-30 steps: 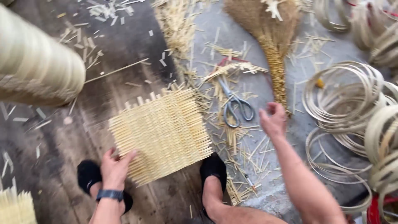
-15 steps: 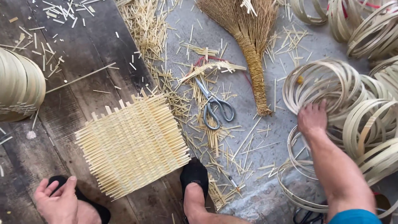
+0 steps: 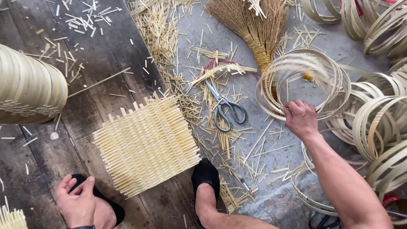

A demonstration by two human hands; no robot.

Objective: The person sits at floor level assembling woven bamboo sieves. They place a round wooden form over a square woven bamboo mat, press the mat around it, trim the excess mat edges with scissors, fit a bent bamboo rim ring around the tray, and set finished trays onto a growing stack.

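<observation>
The right hand [image 3: 301,119] is closed around the near edge of a coil of thin bamboo strips [image 3: 303,82], lifted off the grey floor [image 3: 254,140]; the coil is blurred, so its single loops are hard to tell apart. Its far side overlaps the handle of a straw broom [image 3: 256,29], whose head is cut off by the top edge. More bamboo hoops [image 3: 377,123] lie stacked just beside the coil on the right, many of them running out of view.

The left hand [image 3: 78,205] rests with loose, half-open fingers on the left foot in a black shoe [image 3: 104,201]; it grips nothing, and its wrist is cut off at the bottom edge. The other black shoe [image 3: 205,176] stands near the lower corner of a square woven mat [image 3: 146,144], which lies flat, partly on dark wooden planks [image 3: 106,51] and partly over the scattered trimmings.

A pair of scissors [image 3: 224,108] lies between the mat and the coil, amid short bamboo offcuts [image 3: 161,34]. At the left edge a large roll of wide strips [image 3: 27,87] is only partly seen. A small yellow bit [image 3: 307,76] shows through the coil; what it is cannot be made out.
</observation>
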